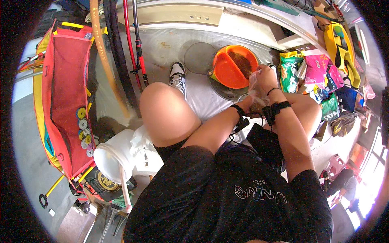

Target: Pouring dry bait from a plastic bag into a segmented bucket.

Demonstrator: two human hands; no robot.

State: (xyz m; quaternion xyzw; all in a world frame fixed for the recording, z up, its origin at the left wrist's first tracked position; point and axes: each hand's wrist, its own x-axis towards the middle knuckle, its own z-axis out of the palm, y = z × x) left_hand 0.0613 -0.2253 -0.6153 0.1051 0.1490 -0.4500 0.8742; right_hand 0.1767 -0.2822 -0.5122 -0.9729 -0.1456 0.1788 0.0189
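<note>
A clear plastic bag (254,88) is between my hands. My right hand (266,77) pinches its upper part beside the rim of an orange divided bowl (228,68). Lower down, my left hand (251,106) is at the bag's lower part, partly covered by the bag and my right wrist. Brownish contents show faintly in the bag. Brown granular matter (243,62) lies in the right compartment of the bowl; bare orange shows in the left one. The bowl rests on a dark round container (226,93). A round mesh screen (200,58) lies left of it.
Colourful packets (316,68) lie to the right, near a yellow case (342,54). Fishing rods (138,45) stand at upper left. A red open bag (67,97) holds line spools (82,124) at left. A white bucket (111,153) is beside my left leg. Another person (342,183) is at lower right.
</note>
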